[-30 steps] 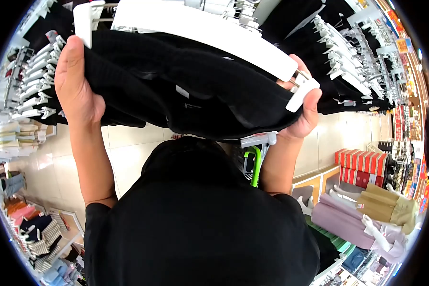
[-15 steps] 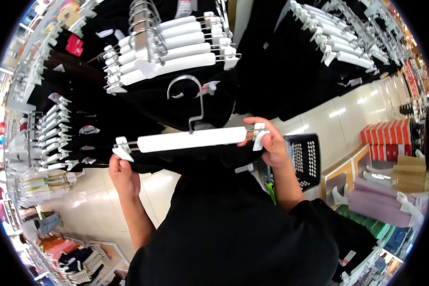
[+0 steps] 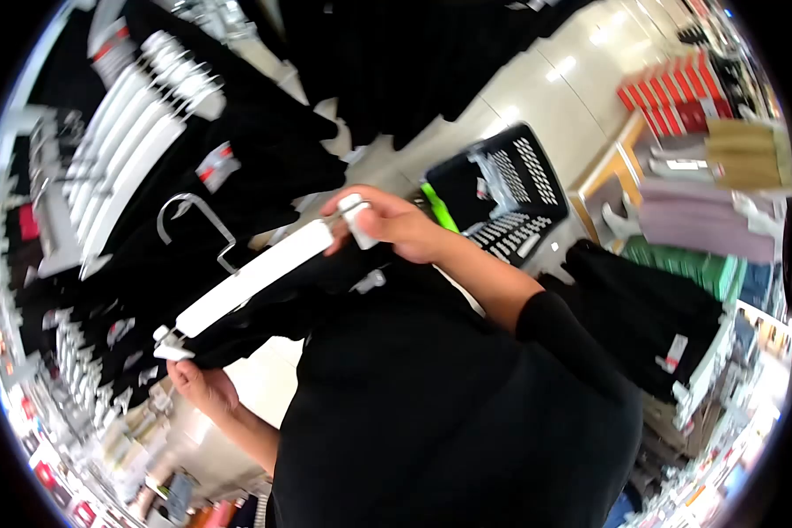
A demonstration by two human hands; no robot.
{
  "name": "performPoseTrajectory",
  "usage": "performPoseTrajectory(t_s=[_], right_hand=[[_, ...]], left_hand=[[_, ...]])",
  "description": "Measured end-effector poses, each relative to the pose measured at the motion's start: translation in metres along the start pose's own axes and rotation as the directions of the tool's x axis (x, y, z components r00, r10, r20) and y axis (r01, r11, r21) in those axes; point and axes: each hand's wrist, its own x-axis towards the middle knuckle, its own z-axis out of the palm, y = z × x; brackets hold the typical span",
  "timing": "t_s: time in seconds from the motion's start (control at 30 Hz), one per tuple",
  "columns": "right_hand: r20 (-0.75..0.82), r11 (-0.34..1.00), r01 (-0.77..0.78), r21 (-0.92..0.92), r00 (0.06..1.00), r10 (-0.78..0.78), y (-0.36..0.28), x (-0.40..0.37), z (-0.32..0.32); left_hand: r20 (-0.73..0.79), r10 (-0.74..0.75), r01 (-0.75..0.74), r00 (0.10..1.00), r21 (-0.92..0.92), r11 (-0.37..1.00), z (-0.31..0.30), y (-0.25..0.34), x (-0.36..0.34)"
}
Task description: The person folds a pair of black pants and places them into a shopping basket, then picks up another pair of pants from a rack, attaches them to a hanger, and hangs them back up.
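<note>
A white clip hanger [image 3: 255, 277] with a metal hook is tilted in front of me, its right end higher. Black cloth hangs below its bar. My right hand [image 3: 396, 227] is closed around the white clip at the upper right end. At the lower left end, my left hand [image 3: 204, 390] pinches the hanger by the other white clip [image 3: 172, 343]; the fingertips are partly hidden there. Beyond the hanger hook, black garments [image 3: 264, 167] hang on a rack from a row of white hangers [image 3: 132, 145].
On the tiled floor to the right stands a black shopping basket [image 3: 524, 189] with a bright green handle and a clear plastic wrapper inside. Red-and-white boxes [image 3: 682, 88] and a display with folded skirts [image 3: 704, 220] are farther right. More black clothing [image 3: 651, 299] lies at lower right.
My view has turned right, so the racks shift left and the basket shows more fully. The hanger has gone from nearly level to steeply tilted, both hands still on it.
</note>
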Motion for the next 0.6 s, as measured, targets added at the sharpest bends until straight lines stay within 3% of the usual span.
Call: performPoseTrajectory(t_s=[0.1,0.27,0.4,0.47,0.6], right_hand=[[0.001,1.0,-0.005,-0.026,1.0,0.005,0.004,-0.005,-0.007],[-0.13,0.999,-0.052,-0.007,0.99,0.051,0.006,-0.023,-0.009],[-0.278,0.999,0.03,0.032,0.96,-0.021,0.015,-0.041,-0.002],[-0.344,0.998,0.068,0.001,0.937,-0.063,0.014,-0.047,0.007],[-0.422,0.988,0.124,-0.089,0.894,-0.15,0.012,-0.046,0.031]], left_hand=[[0.041,-0.011,0.011,0.999,-0.004,1.0,0.014,0.0,0.001],[0.14,-0.059,0.058,0.988,0.013,0.998,0.013,-0.008,0.012],[0.239,-0.103,0.1,0.966,0.026,0.995,0.03,-0.011,0.029],[0.206,-0.044,0.014,0.978,0.145,0.989,0.019,-0.019,0.042],[0.234,-0.016,0.007,0.972,0.039,0.999,0.02,-0.011,0.055]])
